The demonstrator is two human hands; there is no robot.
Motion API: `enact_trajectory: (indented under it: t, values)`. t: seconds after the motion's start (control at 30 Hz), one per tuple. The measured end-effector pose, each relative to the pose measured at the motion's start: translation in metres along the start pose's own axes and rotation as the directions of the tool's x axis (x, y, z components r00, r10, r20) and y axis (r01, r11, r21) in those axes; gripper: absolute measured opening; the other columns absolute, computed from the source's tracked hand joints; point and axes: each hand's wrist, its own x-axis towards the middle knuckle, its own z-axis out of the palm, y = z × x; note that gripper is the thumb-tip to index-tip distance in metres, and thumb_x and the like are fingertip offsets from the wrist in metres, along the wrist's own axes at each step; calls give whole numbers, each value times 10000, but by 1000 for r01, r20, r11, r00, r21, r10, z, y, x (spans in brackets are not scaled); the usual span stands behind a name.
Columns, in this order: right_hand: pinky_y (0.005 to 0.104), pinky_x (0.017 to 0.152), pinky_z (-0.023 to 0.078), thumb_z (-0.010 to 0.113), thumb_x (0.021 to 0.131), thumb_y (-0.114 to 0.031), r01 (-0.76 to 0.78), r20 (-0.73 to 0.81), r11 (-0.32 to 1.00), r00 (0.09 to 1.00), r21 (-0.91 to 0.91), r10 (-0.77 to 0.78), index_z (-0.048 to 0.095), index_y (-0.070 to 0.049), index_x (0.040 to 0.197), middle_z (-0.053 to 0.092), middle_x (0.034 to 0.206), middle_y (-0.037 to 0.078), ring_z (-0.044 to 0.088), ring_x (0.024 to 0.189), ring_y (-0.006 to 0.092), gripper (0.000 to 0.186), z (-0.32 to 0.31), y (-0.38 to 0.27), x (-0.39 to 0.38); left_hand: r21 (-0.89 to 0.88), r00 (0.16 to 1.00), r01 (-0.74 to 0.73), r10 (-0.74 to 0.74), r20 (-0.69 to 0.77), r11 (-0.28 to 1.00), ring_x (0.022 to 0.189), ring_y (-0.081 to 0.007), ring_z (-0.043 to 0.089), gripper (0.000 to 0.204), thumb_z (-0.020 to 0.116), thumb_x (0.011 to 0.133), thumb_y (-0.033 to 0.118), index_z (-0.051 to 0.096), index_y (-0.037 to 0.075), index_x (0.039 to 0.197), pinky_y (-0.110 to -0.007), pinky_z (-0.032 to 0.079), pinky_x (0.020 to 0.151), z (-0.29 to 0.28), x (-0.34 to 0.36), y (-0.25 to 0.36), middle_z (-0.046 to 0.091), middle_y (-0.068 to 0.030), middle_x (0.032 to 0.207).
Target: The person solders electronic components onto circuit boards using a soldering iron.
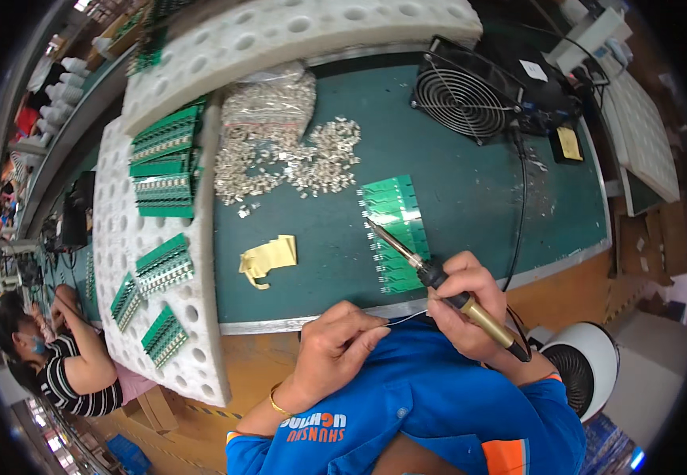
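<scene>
Green circuit board [395,233] under right hand [466,305] gripping soldering iron [438,281].

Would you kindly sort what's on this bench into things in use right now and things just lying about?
In use:
- soldering iron in right hand
- solder wire pinched by left hand
- green circuit board panel under the tip

Lying about:
- heap of small metal parts
- yellow tape scrap
- black fan
- boards on foam trays
</scene>
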Motion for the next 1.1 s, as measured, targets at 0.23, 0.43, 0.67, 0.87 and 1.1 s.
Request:
enact_trajectory:
  t: [0.23,0.43,0.67,0.87,1.1]
  values:
    - [287,615,440,686,867,-116,84,-12,983,996,-163,-88,595,2,1038,559,863,126,538,707,177,227,-21,5,-8,203,980,3,37,-194,979,563,-122,528,34,748,787,-10,716,-7,798,-260,397,509,-4,6,-1,600,-57,679]
    - [301,546,420,611,979,-318,132,31,959,991,-249,-128,617,45,1072,581,851,147,530,663,192,375,-24,6,-20,359,951,-70,171,-258,931,509,-126,505,62,742,738,-32,694,6,742,-267,384,469,-6,12,-18,555,-55,623]
    - [357,612,451,679,928,-299,181,95,933,983,-310,-159,648,28,1054,641,834,142,596,666,261,352,-19,7,-15,438,929,-117,254,-270,891,486,-146,495,86,713,696,-54,659,12,691,-280,374,457,3,23,-23,515,-56,586]
    - [346,588,448,769,809,-158,171,19,925,984,-340,-175,684,-2,954,645,777,108,584,622,243,229,-17,13,-13,432,923,-123,263,-280,893,477,-173,489,95,705,666,-51,642,21,663,-299,379,448,9,31,-25,484,-59,561]
    - [340,571,452,751,800,-114,180,15,928,982,-327,-186,687,-10,927,634,737,95,573,593,232,177,-17,19,-10,410,933,-108,234,-272,906,467,-195,481,100,703,652,-47,632,23,648,-314,380,439,11,34,-26,477,-65,554]
